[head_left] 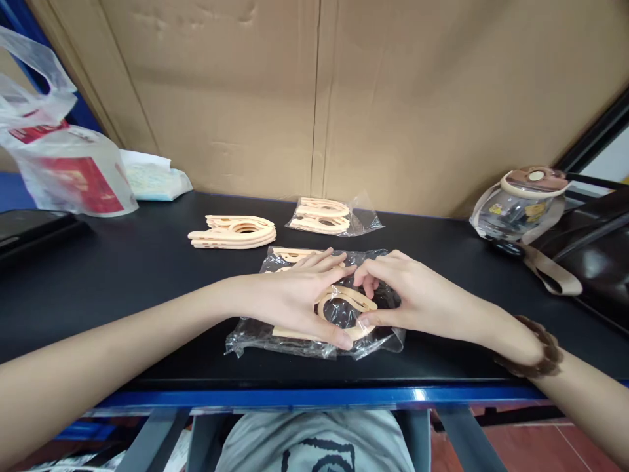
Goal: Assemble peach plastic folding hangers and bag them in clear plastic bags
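A clear plastic bag (pixel 295 349) lies near the table's front edge with beige plastic pieces inside that look like folding hangers (pixel 344 293). My left hand (pixel 295 298) rests flat across the bag, fingers stretched toward the back and thumb out to the right. At the bag's right side is my right hand (pixel 405 288), its fingers bent and its thumb apart from them, the thumb tip over the bag by a curved beige piece. The two hands nearly meet at the forefingers. My left hand covers part of the pieces.
Behind the hands lie a loose stack of beige hangers (pixel 233 233) and a smaller bagged set (pixel 322 216). A white carrier bag (pixel 73 170), a tissue pack (pixel 154 180) and a dark phone-like object (pixel 34 229) are at left. At right stand a clear bottle (pixel 515 206) and a dark bag (pixel 594 249). Cardboard (pixel 314 98) walls the back.
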Demonstrator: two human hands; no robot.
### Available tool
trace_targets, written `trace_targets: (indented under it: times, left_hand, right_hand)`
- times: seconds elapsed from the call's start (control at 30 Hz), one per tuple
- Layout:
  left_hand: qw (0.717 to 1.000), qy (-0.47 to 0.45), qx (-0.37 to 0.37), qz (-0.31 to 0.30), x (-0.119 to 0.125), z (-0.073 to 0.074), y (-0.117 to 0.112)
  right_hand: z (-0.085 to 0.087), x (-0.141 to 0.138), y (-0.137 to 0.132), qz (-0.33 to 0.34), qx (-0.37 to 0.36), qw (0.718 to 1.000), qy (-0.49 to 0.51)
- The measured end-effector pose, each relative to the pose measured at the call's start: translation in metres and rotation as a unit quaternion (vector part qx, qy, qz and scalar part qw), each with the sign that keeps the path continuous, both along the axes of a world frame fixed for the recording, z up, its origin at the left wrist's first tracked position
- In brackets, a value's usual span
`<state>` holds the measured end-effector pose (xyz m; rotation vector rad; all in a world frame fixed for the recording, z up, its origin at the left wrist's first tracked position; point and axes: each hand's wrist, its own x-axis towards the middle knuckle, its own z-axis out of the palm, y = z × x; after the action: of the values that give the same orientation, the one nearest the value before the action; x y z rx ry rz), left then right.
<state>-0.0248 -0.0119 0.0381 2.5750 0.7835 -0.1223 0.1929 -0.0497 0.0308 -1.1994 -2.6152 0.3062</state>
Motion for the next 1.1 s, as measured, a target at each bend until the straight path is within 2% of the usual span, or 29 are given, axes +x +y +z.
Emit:
trace_targets:
  times: [0.1, 0.27, 0.37, 0.6, 0.73, 0.83, 0.97, 1.1]
  left_hand:
    - [1.0, -0.02, -0.004, -0.016, -0.001, 0.001, 0.002]
    - [0.999, 0.01, -0.032, -0.023, -0.004, 0.0, 0.011]
    - [0.999, 0.022, -0.035, -0.024, -0.005, 0.001, 0.013]
    - [0.999, 0.01, -0.03, -0.029, -0.005, 0.0, 0.012]
    - [0.999, -0.019, -0.026, -0.02, -0.005, -0.003, 0.013]
    - [0.999, -0.022, -0.031, -0.014, -0.008, 0.0, 0.016]
    - [0.999, 0.014, -0.016, 0.029, -0.027, 0.015, 0.021]
    - [0.996, 0.039, 0.006, 0.079, -0.069, 0.025, 0.016]
  right_hand:
    - [-0.002, 0.0, 0.001, -0.008, -0.008, 1.0, 0.01]
    - [0.007, 0.012, 0.004, 0.027, -0.104, 0.994, 0.027]
    - [0.008, 0.014, 0.006, 0.039, -0.122, 0.991, 0.035]
    - [-0.003, 0.011, 0.01, 0.051, -0.105, 0.99, 0.083]
    - [-0.005, 0.013, 0.011, 0.047, -0.062, 0.994, 0.079]
    - [-0.005, 0.014, 0.01, 0.038, -0.03, 0.996, 0.072]
    - [-0.006, 0.01, 0.008, 0.035, -0.018, 0.997, 0.06]
    - [-0.009, 0.006, 0.005, 0.034, -0.008, 0.998, 0.057]
